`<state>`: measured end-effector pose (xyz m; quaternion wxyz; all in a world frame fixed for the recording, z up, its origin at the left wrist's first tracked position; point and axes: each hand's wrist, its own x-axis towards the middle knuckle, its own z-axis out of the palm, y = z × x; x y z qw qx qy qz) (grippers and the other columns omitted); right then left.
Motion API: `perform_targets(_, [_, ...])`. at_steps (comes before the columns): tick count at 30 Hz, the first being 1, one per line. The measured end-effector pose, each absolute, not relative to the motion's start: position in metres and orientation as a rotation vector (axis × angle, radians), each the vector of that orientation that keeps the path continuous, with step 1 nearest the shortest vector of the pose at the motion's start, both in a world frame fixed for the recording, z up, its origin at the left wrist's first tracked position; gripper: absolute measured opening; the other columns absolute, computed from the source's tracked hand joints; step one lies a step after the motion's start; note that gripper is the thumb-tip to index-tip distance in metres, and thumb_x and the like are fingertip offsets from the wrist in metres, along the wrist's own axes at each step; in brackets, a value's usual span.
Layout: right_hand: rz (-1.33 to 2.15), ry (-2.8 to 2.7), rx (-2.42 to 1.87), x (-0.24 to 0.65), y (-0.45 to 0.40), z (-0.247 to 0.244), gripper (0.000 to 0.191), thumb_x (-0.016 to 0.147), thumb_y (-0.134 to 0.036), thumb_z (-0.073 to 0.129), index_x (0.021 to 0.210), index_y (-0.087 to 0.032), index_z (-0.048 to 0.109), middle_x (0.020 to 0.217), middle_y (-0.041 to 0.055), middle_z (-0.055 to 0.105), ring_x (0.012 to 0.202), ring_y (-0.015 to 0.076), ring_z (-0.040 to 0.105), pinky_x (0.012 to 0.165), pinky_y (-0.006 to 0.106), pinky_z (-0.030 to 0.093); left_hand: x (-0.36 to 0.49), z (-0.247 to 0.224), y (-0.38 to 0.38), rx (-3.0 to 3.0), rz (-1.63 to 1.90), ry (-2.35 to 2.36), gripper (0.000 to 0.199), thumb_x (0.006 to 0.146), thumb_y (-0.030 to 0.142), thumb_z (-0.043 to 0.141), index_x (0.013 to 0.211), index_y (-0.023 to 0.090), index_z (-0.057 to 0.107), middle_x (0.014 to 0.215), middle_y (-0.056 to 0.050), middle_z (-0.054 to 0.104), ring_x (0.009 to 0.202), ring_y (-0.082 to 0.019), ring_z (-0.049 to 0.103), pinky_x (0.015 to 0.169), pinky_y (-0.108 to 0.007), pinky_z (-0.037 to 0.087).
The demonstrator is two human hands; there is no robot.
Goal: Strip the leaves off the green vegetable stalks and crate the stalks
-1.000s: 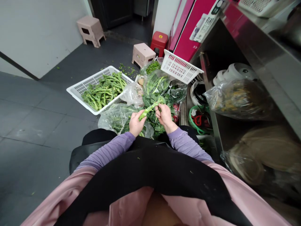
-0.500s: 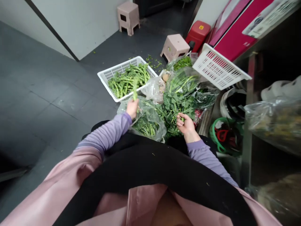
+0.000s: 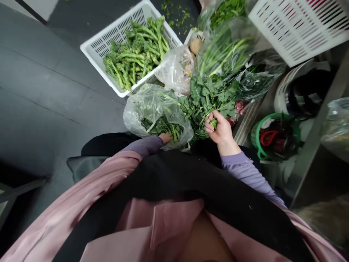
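Observation:
My left hand (image 3: 165, 138) reaches over the near rim of a clear plastic bag (image 3: 136, 111), its fingers stretched out against the leafy green stems (image 3: 174, 130) inside. Some fingertips are lost among the greens. To the right, my right hand (image 3: 222, 131) is closed, palm up, around a small green leafy piece (image 3: 214, 123). Just beyond it lies a heap of loose green leaves (image 3: 207, 92). Trimmed green stalks (image 3: 136, 54) fill much of a white slotted basket (image 3: 102, 42) at the upper left.
A knotted clear bag (image 3: 174, 69) and round brown vegetables (image 3: 195, 46) sit beside the basket. Bagged greens (image 3: 223, 51) lie behind the leaves. At right stand a tilted white basket (image 3: 297, 29), a green pail (image 3: 256, 136) and a metal shelf edge (image 3: 319, 120). Scraps litter the floor.
My left hand held a green stalk upright near the white basket; that stalk is gone from it, and the hand has come down into the bag. The view has tipped nearer.

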<state>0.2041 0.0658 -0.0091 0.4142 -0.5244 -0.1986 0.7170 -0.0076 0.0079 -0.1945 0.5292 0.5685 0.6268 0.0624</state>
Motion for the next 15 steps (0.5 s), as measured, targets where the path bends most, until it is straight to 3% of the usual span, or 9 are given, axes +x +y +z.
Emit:
perform_targets(5, [1.847, -0.460, -1.379, 0.207, 0.063, -0.012, 0.017, 0.078, -0.037, 0.061, 0.081, -0.020, 0.057, 0.056, -0.0040, 0.046, 0.037, 0.0049, 0.032, 0.033, 0.019, 0.022, 0.008, -0.247, 0.015, 1.897, -0.102, 0.940, 0.024, 0.074, 0.002, 0.050, 0.083, 0.017, 0.066, 0.110, -0.014, 0.062, 0.116, -0.024, 0.046, 0.101, -0.046, 0.027])
perform_targets(10, [1.835, -0.435, -1.431, 0.215, 0.066, -0.016, 0.018, 0.072, -0.032, 0.066, 0.083, -0.019, 0.060, 0.060, -0.0029, 0.049, 0.039, 0.0039, 0.032, 0.033, 0.018, 0.020, 0.010, -0.283, 0.033, 1.997, -0.190, 0.869, 0.027, 0.068, 0.000, 0.048, 0.081, 0.016, 0.067, 0.103, -0.018, 0.063, 0.110, -0.028, 0.049, 0.099, -0.050, 0.025])
perform_targets(15, [1.689, -0.308, -1.370, 0.233, 0.068, -0.006, 0.018, 0.069, -0.029, 0.068, 0.081, -0.018, 0.059, 0.059, -0.0053, 0.046, 0.040, 0.0021, 0.028, 0.033, 0.015, 0.016, 0.005, -0.276, 0.040, 2.142, -0.274, 0.765, 0.023, 0.073, 0.005, 0.047, 0.079, 0.014, 0.067, 0.090, -0.019, 0.064, 0.101, -0.030, 0.052, 0.095, -0.051, 0.025])
